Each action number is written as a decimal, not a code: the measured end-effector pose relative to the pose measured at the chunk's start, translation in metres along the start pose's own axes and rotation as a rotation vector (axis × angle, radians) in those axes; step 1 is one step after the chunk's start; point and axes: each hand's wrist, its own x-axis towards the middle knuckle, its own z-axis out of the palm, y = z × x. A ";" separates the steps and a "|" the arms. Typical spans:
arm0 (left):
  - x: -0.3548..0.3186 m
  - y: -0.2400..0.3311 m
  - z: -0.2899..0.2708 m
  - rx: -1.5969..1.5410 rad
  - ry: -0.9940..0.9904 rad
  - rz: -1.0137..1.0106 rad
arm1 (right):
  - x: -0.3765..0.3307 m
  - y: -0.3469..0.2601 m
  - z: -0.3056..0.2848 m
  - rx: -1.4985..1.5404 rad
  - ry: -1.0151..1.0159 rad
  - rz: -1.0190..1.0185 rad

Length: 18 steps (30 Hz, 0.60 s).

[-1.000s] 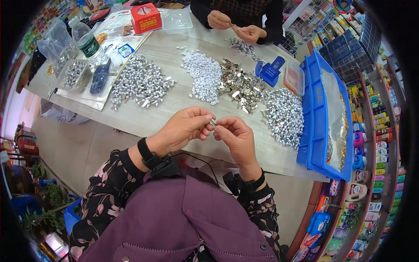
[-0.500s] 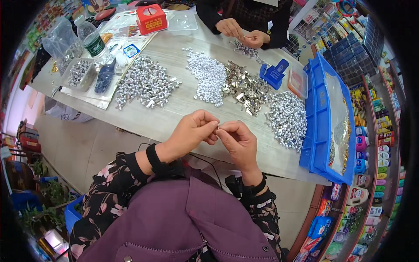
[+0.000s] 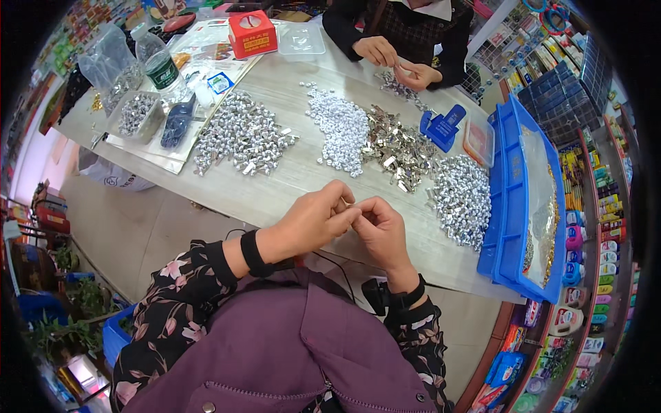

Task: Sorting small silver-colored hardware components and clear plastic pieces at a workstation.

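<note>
Over the near edge of the table, my left hand (image 3: pixel 310 221) and my right hand (image 3: pixel 385 235) meet with their fingertips pinched together. Whatever lies between them is tiny and mostly covered by the fingers. Just beyond my hands spreads a heap of small white round pieces (image 3: pixel 337 131). Touching it on the right is a pile of shiny flat metal pieces (image 3: pixel 398 150). Further right lies a heap of small silver-and-white pieces (image 3: pixel 463 203), and a similar silver-and-white pile (image 3: pixel 242 134) sits to the left.
Opposite me, a co-worker's hands (image 3: pixel 399 62) are held together above a small pile. A blue tray (image 3: pixel 501 199) stands along the right edge, near a blue plastic holder (image 3: pixel 441 129). A red box (image 3: pixel 252 34), a bottle (image 3: pixel 160 63) and a tub of pieces (image 3: pixel 136 115) occupy the far left.
The whole view has shifted a little, so the table's contents sit further right and lower. My fingertips stay together, with the fingers slightly re-angled. The co-worker's hands have moved slightly.
</note>
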 end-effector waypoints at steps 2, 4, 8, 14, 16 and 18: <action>0.005 -0.004 -0.008 -0.074 -0.060 -0.095 | 0.003 0.004 0.004 -0.052 -0.037 -0.026; 0.018 -0.007 -0.025 -0.231 -0.177 -0.278 | 0.007 -0.002 0.002 -0.081 -0.052 -0.041; 0.041 -0.008 -0.073 0.417 0.046 -0.069 | 0.016 -0.025 -0.036 -0.393 0.013 -0.034; 0.050 0.002 -0.090 0.898 0.120 0.002 | 0.030 -0.029 -0.083 -0.941 0.130 -0.113; 0.055 -0.006 -0.078 0.898 0.046 0.114 | 0.033 -0.026 -0.083 -0.994 0.124 -0.158; 0.060 -0.014 -0.070 0.892 0.007 0.174 | 0.035 -0.025 -0.083 -1.025 0.124 -0.178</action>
